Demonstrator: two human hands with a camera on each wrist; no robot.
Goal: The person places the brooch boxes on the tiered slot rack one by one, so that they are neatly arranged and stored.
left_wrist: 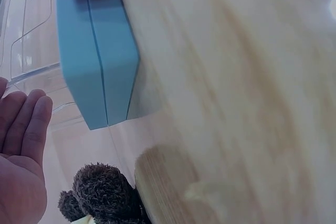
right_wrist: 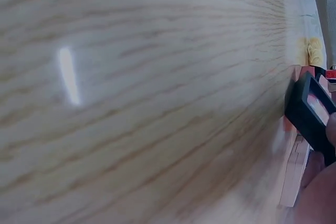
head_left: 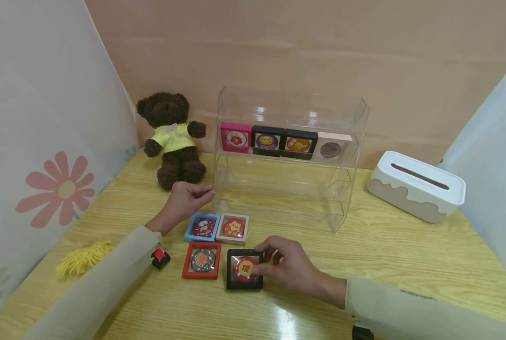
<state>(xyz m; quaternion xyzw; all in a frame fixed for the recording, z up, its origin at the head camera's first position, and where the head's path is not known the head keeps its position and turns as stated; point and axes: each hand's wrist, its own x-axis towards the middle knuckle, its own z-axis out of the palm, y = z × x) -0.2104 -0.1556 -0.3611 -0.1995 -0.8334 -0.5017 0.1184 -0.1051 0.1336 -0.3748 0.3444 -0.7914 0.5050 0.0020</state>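
My right hand (head_left: 288,264) pinches a black square display frame (head_left: 230,283) with a round red badge inside, tilted up at the table. In the right wrist view, the black frame (right_wrist: 304,111) shows at the right edge between thumb and fingers. My left hand (head_left: 182,205) holds the left edge of a clear tiered display rack (head_left: 274,208) between thumb and fingers; the left wrist view shows several fairly straight fingers (left_wrist: 31,129). Between the hands lie a blue frame (head_left: 187,234), a beige frame (head_left: 245,231) and a red frame (head_left: 186,271), each with a badge.
On the rack's middle tier stand a pink frame (head_left: 249,144), two black frames (head_left: 268,130) and a cream frame (head_left: 342,141). A brown teddy bear (head_left: 169,137) sits left of it. A tissue box (head_left: 414,189) stands right; yellow yarn (head_left: 84,259) lies at left.
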